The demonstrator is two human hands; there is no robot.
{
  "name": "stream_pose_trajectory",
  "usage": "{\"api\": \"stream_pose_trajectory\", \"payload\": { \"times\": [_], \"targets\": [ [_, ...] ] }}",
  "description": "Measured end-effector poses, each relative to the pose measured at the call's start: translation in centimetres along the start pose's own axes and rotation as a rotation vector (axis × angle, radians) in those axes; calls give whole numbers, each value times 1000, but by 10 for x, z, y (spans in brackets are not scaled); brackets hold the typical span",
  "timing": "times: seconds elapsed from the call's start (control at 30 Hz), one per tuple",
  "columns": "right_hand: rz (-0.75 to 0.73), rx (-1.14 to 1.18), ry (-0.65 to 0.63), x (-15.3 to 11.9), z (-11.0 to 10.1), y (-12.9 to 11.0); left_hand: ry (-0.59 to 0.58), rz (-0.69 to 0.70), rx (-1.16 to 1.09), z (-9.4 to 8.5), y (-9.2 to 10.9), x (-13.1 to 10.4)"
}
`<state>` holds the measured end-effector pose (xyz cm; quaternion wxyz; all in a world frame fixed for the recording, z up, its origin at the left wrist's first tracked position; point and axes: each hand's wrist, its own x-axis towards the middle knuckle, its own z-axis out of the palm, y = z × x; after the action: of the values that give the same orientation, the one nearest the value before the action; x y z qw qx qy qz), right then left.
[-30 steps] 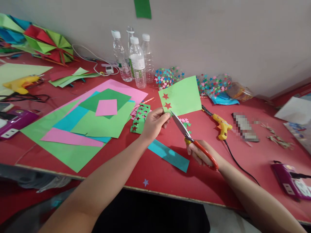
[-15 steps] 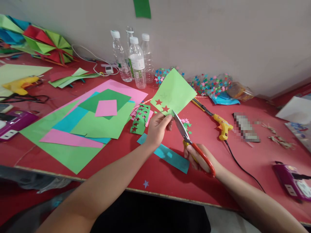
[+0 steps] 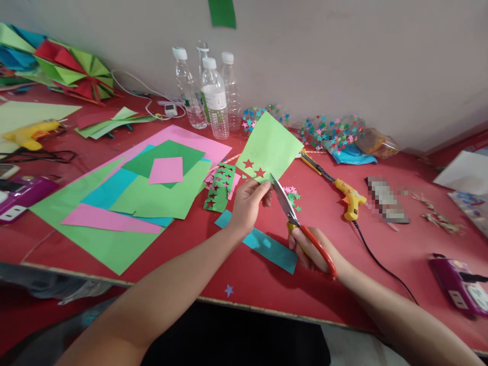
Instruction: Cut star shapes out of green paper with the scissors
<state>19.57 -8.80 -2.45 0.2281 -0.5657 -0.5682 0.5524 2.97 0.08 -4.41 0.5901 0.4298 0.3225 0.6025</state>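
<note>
My left hand (image 3: 249, 203) pinches the lower corner of a light green paper sheet (image 3: 272, 145), which has star-shaped holes along its lower left edge. In my right hand (image 3: 312, 249) is a pair of scissors (image 3: 301, 223) with red and yellow handles. Its blade tips meet the sheet's lower edge, close to my left fingertips. Below my hands lies a blue paper strip (image 3: 270, 249). A dark green strip with star holes (image 3: 220, 188) rests left of my left hand. Small pink and green cut stars (image 3: 293, 197) are behind the scissors.
Layered coloured sheets (image 3: 160, 198) cover the left of the red table (image 3: 244, 277). Several plastic bottles (image 3: 215, 101) stand at the back. A yellow glue gun (image 3: 351, 198) with a black cord, a cutter knife (image 3: 314, 165) and a purple power strip (image 3: 457, 284) are on the right.
The light green sheet has tipped slightly left and down at its far corner. Both hands and the scissors stay almost where they were.
</note>
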Motion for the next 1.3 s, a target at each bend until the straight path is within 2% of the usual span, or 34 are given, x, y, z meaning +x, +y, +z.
{"api": "stream_pose_trajectory", "payload": {
  "times": [0.2, 0.43, 0.67, 0.83, 1.07, 1.3],
  "targets": [
    [-10, 7, 14, 0, 0, -2, -20, -26, -1, 1, 2, 0],
    [72, -6, 37, -3, -1, -11, -23, -9, -13, 0, 2, 1],
    [124, -32, 53, -1, -4, -10, -22, -18, 21, -2, 5, 3],
    [82, -60, 32, 0, -7, -10, -14, -8, 51, -5, 11, 7],
    [-99, -4, -82, 4, -10, 1, 13, 73, 59, -8, 15, 11],
    [-110, -17, -22, 6, -3, 2, -40, 10, 11, -3, 16, 10]
  ]
}}
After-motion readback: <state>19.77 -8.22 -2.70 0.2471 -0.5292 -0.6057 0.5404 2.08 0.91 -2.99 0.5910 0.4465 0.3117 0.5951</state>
